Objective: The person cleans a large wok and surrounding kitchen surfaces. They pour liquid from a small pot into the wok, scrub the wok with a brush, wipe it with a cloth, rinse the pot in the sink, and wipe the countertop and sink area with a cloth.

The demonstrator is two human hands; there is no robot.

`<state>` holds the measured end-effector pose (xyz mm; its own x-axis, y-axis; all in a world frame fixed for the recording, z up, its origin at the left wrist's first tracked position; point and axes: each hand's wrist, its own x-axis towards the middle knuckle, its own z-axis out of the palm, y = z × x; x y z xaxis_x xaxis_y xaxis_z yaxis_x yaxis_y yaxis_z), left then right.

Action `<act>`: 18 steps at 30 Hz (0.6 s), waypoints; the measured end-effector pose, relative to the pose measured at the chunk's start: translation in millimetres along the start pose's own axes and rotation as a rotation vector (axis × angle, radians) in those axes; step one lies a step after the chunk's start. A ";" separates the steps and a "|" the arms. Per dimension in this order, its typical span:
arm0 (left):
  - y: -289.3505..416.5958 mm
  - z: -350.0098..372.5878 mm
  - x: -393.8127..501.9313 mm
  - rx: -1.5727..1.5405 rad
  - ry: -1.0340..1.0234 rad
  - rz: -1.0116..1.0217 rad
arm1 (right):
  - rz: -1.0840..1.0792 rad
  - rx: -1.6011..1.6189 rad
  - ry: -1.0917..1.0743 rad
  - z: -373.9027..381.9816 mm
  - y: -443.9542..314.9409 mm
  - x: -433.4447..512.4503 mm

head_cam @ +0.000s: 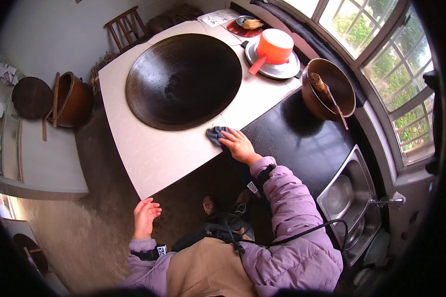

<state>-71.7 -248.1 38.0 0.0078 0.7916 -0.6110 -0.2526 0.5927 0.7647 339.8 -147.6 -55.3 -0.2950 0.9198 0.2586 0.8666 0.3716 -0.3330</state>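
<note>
Under the fingers of my right hand [238,144] is a crumpled dark cloth [215,135], pressed on the pale tiled stove top [148,156] close to its front edge. Just beyond the cloth, a large dark wok [186,81] is set into that surface; its inside looks bare with a few specks. My left hand [145,217] hangs in the air by the near left corner of the stove top, palm partly turned up, fingers loosely apart and holding nothing.
An orange saucepan [275,46] rests upside down on a lidded metal pot [251,55]. A brown basin [319,105] with a brush [330,96] stands on the black counter [282,148], beside a steel sink [342,185]. At left are a wooden bucket [74,100] and a chair [124,28].
</note>
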 end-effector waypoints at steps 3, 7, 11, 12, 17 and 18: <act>1.5 -3.5 4.4 0.008 -0.026 0.018 | -0.055 0.030 -0.005 -10.4 -12.0 -39.3; 4.2 -9.0 9.8 0.007 -0.066 0.031 | 0.051 0.115 0.025 -24.7 -28.4 -97.9; 5.7 -11.5 11.4 0.008 -0.099 0.020 | 0.315 0.324 0.202 -36.7 -42.0 -122.1; 6.4 -12.1 11.7 -0.007 -0.109 0.022 | 0.371 0.407 0.264 -41.3 -44.5 -123.2; 6.2 -19.1 12.7 -0.004 -0.084 -0.005 | 0.684 0.051 0.566 -57.4 -38.6 -92.0; 4.3 -20.6 12.0 -0.001 -0.088 -0.005 | 0.753 -0.015 0.537 -55.8 -33.2 -78.4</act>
<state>-92.5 -239.1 29.8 0.0944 0.7987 -0.5943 -0.2538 0.5966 0.7614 356.6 -239.1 -13.9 0.5715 0.7346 0.3657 0.7601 -0.3059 -0.5733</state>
